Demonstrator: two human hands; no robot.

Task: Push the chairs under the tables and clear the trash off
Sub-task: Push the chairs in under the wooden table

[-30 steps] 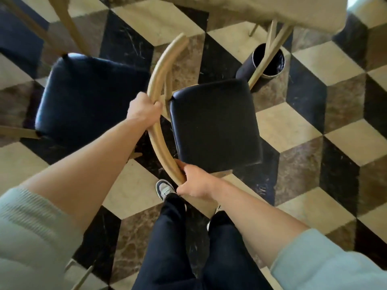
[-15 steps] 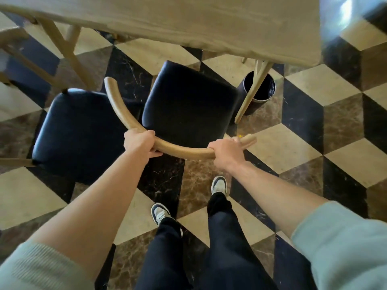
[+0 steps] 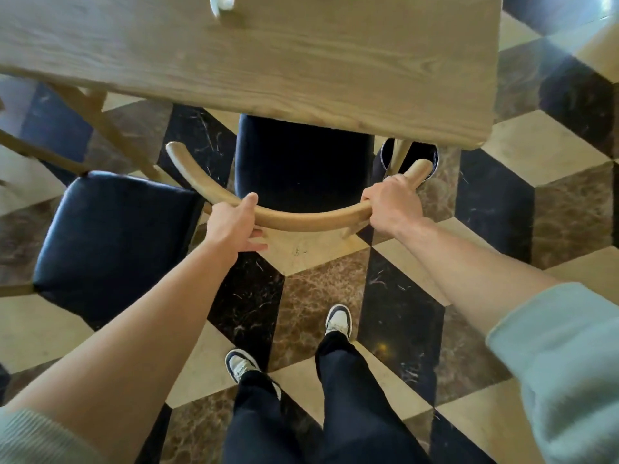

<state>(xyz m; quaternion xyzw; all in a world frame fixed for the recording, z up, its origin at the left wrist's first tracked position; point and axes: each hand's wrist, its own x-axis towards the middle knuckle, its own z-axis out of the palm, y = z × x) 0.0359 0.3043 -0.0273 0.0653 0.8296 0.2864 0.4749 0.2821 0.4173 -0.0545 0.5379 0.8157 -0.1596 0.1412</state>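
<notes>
Head view, looking down. A person stands at a wooden table (image 3: 301, 61), both bare forearms stretched forward. The left hand (image 3: 234, 222) rests on the curved wooden back rail (image 3: 301, 219) of a chair, thumb over the top and fingers (image 3: 254, 244) loosely extended underneath, not tightly wrapped. The right hand (image 3: 392, 205) is closed firmly around the rail near its right end. The chair's black seat (image 3: 301, 169) lies partly under the table edge; its front is hidden by the tabletop.

A second earlier the chair stood turned sideways, clear of the table. Half a second ago it faced the table with most of the seat showing. Now about half the seat has slid underneath, and the left hand's grip has loosened. This chair looks nearly tucked in; a short further push should finish it.

A second chair (image 3: 114, 239) with a black seat stands to the left, just beside the first and entirely outside the table, so it likely needs pushing next. A small white object (image 3: 221, 1), possibly trash, sits at the far edge of the tabletop; it is too cropped to identify. A dark round bin (image 3: 432, 155) stands on the patterned floor (image 3: 318, 296) by the table leg, close to the right hand.
</notes>
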